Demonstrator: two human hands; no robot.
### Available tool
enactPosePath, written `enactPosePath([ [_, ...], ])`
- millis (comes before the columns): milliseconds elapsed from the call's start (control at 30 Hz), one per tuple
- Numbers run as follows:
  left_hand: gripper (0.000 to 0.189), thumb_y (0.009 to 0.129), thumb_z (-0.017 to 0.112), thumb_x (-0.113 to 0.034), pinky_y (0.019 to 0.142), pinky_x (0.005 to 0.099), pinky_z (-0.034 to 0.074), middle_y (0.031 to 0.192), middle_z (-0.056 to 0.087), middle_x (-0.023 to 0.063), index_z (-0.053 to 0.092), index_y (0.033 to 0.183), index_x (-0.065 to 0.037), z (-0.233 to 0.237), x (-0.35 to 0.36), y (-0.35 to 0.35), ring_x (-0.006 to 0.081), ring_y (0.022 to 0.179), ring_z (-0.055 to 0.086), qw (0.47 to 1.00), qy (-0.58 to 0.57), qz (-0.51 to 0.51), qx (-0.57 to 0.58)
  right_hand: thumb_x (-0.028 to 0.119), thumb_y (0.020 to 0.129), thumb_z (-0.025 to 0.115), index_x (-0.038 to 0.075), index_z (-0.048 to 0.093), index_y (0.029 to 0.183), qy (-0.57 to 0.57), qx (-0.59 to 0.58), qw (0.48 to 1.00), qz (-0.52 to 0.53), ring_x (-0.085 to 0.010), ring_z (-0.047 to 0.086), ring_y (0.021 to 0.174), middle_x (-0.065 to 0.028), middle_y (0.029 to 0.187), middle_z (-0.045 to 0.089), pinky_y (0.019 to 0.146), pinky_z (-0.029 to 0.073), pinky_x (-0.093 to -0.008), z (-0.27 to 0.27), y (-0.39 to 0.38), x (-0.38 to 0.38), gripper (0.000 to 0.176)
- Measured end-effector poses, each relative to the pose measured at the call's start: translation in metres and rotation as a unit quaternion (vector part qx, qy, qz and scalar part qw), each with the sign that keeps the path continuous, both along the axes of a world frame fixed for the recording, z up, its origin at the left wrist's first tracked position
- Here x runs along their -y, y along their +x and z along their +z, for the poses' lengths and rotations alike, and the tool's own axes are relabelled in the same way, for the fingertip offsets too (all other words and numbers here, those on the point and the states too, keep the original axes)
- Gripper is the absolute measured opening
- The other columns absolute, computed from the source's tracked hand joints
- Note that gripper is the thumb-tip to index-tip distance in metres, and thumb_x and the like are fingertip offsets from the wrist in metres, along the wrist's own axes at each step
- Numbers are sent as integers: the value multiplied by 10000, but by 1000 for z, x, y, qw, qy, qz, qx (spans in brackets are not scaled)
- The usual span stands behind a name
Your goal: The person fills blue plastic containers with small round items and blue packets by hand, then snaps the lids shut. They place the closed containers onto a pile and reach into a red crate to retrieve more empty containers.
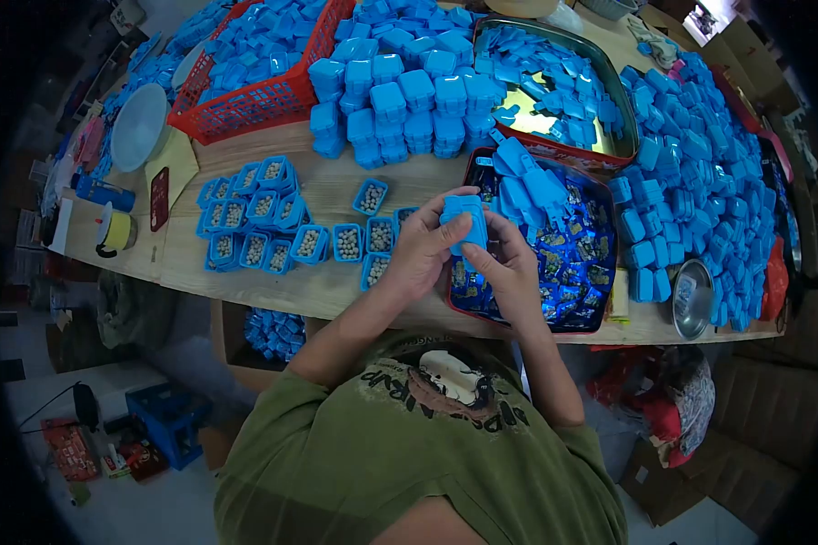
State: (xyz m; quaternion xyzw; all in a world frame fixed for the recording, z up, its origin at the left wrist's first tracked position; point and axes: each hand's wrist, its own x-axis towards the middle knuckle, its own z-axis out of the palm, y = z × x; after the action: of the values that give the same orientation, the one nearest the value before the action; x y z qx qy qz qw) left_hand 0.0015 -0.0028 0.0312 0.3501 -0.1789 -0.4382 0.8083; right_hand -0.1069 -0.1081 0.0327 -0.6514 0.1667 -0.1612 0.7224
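Both of my hands are closed around a small blue plastic box (pixel 460 207) over the left part of a tray of blue foil packets (pixel 563 272). My left hand (pixel 420 250) grips its left side with the thumb across the front. On the right side, my right hand (pixel 515 272) has its fingers bent against the box. Flat blue plastic pieces (pixel 529 182) lie on the packets just behind my right hand. Left of my hands stand several open blue boxes (pixel 346 242) filled with small pale balls. My fingers partly hide the held box.
Stacked blue boxes (pixel 404 100) stand at the back beside a red basket (pixel 236 109). A metal tin (pixel 623 123) holds flat blue pieces. More blue boxes (pixel 682 154) pile up at right, near a steel bowl (pixel 693 304). A phone (pixel 160 200) lies at left.
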Motion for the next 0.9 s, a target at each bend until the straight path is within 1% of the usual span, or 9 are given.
enactPosePath([
  [67,566,825,705,-174,834,281,488,1160,575,135,446,1295,7,2,1,-2,159,1012,578,999,28,28,-14,145,850,670,-15,451,1291,13,5,1000,0,-133,555,1013,-73,1144,576,869,449,-273,-1,-1,-1,518],
  [167,540,798,727,-120,848,281,481,1101,607,118,489,1265,9,-5,2,-2,147,992,582,998,33,48,21,114,837,677,-12,450,1293,19,15,1000,-1,-132,558,1015,-70,1144,577,871,452,-274,-4,-3,-1,525],
  [333,578,779,747,-136,848,279,480,1110,608,95,490,1281,-12,-1,0,-2,135,972,582,995,45,50,71,90,821,683,-10,451,1291,35,28,999,-6,-129,556,1011,-64,1141,576,880,446,-278,-4,-5,-1,534],
  [400,599,770,756,-146,847,279,480,1115,607,87,486,1291,-22,0,-2,-1,132,967,581,994,50,39,89,86,818,682,-8,452,1289,8,51,999,-6,-127,553,1004,-60,1135,575,882,442,-279,-6,-6,-1,532],
  [700,682,754,773,-184,869,290,482,1144,589,83,446,1333,-31,7,-12,3,148,1000,573,987,65,4,146,93,831,668,9,457,1279,-11,28,999,12,-126,533,996,-63,1133,562,871,436,-280,-4,-9,0,502],
  [733,690,754,773,-179,876,292,481,1137,591,84,438,1340,-33,7,-12,4,150,1000,575,980,79,13,181,93,831,668,9,457,1279,-11,29,999,12,-126,533,996,-63,1133,562,871,436,-280,-3,-8,0,502],
  [833,703,757,771,-180,861,297,486,1112,601,88,427,1356,-55,14,-14,4,144,983,581,955,115,49,270,149,832,673,30,470,1237,-57,22,997,-52,-154,490,1045,-65,1096,539,890,392,-301,5,-9,1,469],
  [867,707,759,769,-185,840,299,493,1094,608,90,423,1366,-75,16,-15,3,135,967,585,934,138,80,321,137,822,675,48,498,1211,-137,46,987,-71,-164,491,1022,-66,1062,540,871,387,-304,13,-9,4,437],
  [900,707,759,769,-185,840,299,493,1094,608,90,423,1366,-75,17,-16,1,135,967,585,934,139,81,320,126,813,676,65,526,1185,-215,71,970,-88,-174,492,999,-66,1027,541,851,382,-307,21,-8,6,406],
])
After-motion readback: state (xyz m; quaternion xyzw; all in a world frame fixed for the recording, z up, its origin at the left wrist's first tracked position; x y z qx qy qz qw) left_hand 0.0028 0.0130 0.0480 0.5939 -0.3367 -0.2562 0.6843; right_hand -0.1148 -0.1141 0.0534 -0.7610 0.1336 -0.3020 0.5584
